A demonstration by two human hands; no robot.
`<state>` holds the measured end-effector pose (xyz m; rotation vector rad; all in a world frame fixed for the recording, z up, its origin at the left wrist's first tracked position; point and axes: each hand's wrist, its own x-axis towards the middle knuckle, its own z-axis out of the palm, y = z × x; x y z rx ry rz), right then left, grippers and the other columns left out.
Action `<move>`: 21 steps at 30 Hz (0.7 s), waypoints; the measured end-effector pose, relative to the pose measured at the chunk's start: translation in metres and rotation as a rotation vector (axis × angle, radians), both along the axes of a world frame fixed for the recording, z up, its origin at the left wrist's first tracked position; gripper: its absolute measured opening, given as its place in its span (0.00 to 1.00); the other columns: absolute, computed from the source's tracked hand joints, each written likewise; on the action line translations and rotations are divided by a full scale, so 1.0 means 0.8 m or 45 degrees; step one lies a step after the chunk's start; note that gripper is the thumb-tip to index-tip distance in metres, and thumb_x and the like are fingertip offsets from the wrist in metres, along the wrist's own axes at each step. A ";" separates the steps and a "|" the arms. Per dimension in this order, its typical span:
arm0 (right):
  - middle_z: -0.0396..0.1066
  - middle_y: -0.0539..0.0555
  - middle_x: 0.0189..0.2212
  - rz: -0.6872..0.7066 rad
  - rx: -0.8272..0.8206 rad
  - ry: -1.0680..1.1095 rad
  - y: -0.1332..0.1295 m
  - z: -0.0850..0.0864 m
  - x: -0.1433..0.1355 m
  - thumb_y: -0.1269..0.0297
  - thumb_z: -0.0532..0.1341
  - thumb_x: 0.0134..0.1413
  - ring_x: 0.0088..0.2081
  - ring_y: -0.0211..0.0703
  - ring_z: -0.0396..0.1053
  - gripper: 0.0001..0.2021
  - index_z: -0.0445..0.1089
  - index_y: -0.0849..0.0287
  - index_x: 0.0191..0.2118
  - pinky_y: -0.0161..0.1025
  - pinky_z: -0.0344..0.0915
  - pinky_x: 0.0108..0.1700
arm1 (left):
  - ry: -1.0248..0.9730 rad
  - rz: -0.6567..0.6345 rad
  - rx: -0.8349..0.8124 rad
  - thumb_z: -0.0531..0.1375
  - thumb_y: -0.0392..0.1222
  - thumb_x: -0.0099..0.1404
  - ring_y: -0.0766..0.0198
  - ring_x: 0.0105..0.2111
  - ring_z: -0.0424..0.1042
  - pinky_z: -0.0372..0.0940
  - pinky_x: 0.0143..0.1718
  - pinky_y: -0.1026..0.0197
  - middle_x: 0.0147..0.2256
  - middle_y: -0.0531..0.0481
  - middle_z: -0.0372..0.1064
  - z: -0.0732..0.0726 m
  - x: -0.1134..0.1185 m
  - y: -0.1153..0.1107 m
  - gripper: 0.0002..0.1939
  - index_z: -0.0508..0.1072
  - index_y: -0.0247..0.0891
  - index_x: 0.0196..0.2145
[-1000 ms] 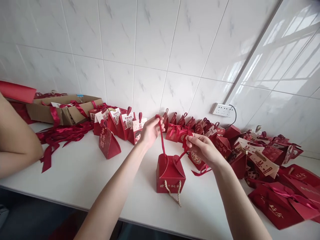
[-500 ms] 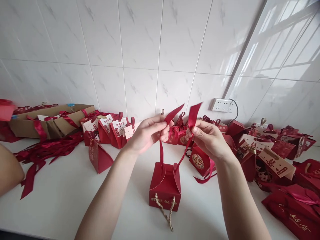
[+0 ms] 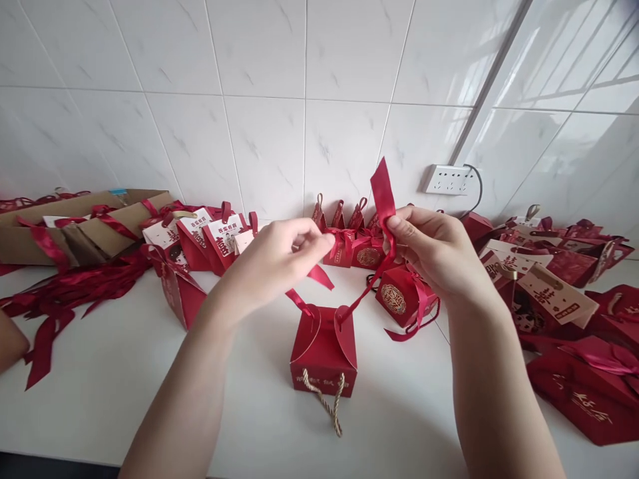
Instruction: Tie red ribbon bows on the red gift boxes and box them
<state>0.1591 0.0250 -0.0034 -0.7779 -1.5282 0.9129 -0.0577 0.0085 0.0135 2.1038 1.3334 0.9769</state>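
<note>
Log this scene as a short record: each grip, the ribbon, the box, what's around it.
Left grip: curled; whether it holds the ribbon is unclear
Right grip: pinching near one ribbon end, tip pointing up
Ribbon: red, running through the top of the box, no bow
Box: red, upright on the white table, rope handle hanging in front
Left: loose ribbon pile, cardboard carton
Right: more red boxes

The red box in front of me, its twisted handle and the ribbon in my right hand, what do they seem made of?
Red box: probably card, smooth and fairly matte, judging by its crisp folds and curved flaps.
Twisted handle: gold-toned cord, strands visible; fibre unclear.
Ribbon: likely satin-type fabric, from its soft sheen.
</note>
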 end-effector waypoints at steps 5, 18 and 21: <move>0.59 0.45 0.14 0.448 -0.116 -0.482 -0.004 0.003 0.021 0.46 0.59 0.55 0.17 0.32 0.57 0.20 0.71 0.60 0.26 0.32 0.54 0.20 | 0.704 -0.028 -0.297 0.55 0.51 0.58 0.65 0.20 0.63 0.51 0.20 0.63 0.24 0.52 0.68 -0.007 -0.015 0.001 0.13 0.74 0.43 0.31; 0.63 0.51 0.19 0.274 -0.348 -1.922 -0.022 -0.014 -0.051 0.62 0.63 0.46 0.21 0.38 0.59 0.07 0.71 0.60 0.24 0.34 0.50 0.18 | 0.786 -0.094 -0.489 0.58 0.31 0.42 0.64 0.15 0.58 0.44 0.22 0.60 0.15 0.51 0.61 -0.040 0.018 0.013 0.05 0.69 0.39 0.16; 0.57 0.49 0.17 0.244 -0.279 -1.978 -0.022 -0.017 -0.055 0.71 0.58 0.46 0.18 0.35 0.52 0.07 0.64 0.59 0.20 0.35 0.45 0.18 | 0.713 -0.095 -0.508 0.59 0.30 0.41 0.65 0.15 0.55 0.44 0.22 0.60 0.14 0.52 0.58 -0.041 0.018 0.017 0.07 0.66 0.39 0.12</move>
